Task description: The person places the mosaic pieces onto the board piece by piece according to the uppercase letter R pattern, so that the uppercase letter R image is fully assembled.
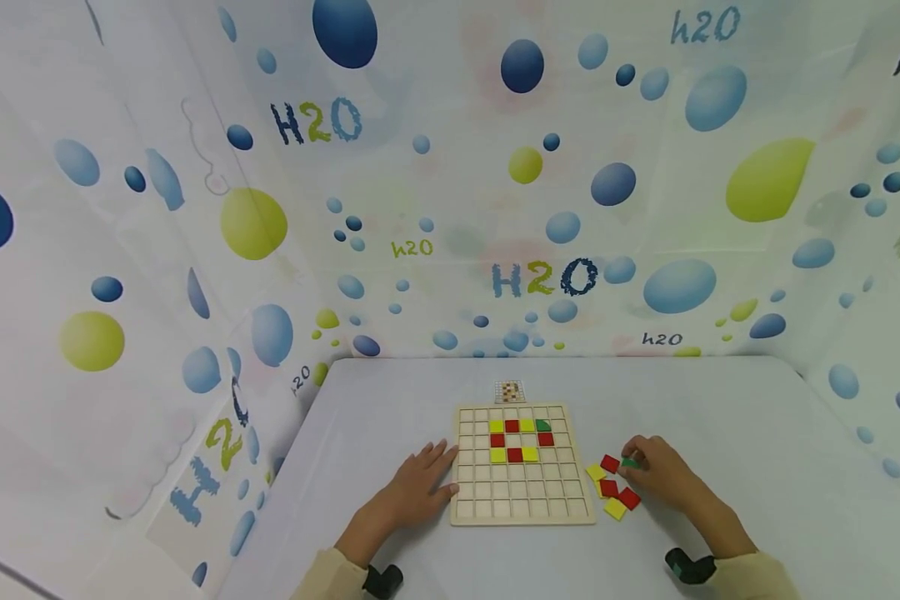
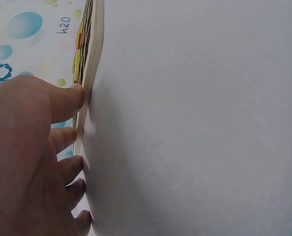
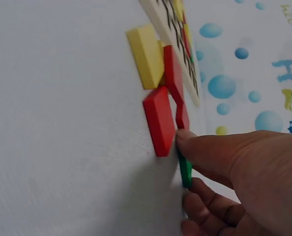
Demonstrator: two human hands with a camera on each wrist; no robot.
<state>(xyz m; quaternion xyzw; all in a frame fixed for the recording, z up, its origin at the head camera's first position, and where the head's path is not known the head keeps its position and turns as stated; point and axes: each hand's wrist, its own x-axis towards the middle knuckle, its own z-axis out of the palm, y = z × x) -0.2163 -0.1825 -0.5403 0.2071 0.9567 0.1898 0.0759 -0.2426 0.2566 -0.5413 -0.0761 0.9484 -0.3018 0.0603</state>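
Note:
A light wooden grid board (image 1: 521,492) lies flat on the table. Red and yellow square tiles and one green piece (image 1: 543,426) form a ring in its upper cells. My left hand (image 1: 420,487) rests against the board's left edge, with thumb and fingers extended, as the left wrist view also shows. To the right of the board, my right hand (image 1: 656,471) pinches a green tile (image 3: 185,169) between thumb and fingers. That tile is beside loose red tiles (image 3: 159,120) and a yellow tile (image 3: 146,56). The fingers partly hide it.
Several loose red and yellow tiles (image 1: 615,508) lie close to the board's right edge, some touching. Behind the board is a small card (image 1: 509,391) printed with a coloured grid. A white wall covering with blue and green dots stands beyond the table (image 1: 390,392).

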